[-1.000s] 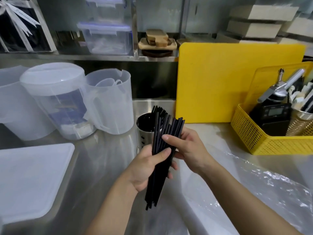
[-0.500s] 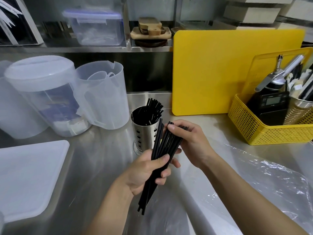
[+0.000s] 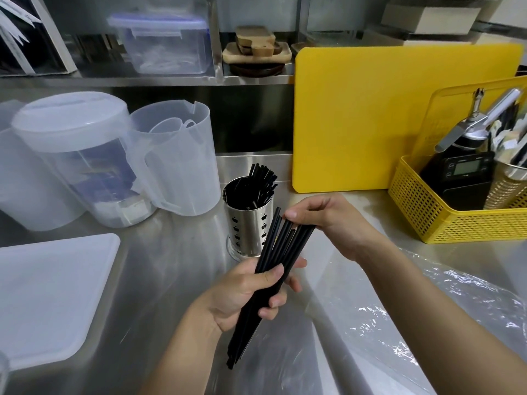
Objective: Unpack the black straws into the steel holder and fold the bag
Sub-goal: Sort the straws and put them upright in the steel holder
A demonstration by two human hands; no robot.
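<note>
The left hand (image 3: 251,297) grips the bundle of black straws (image 3: 281,246) at mid-length, and the right hand (image 3: 328,220) pinches its upper tips. The bundle's long axis tilts up and away toward the partly filled steel holder (image 3: 246,223), which stands just beyond those tips. The bag (image 3: 399,323) lies spread at right.

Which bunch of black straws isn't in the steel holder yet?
The loose bunch, gripped by the left hand with the right hand pinching its top ends; the other bunch stands inside the steel holder.
</note>
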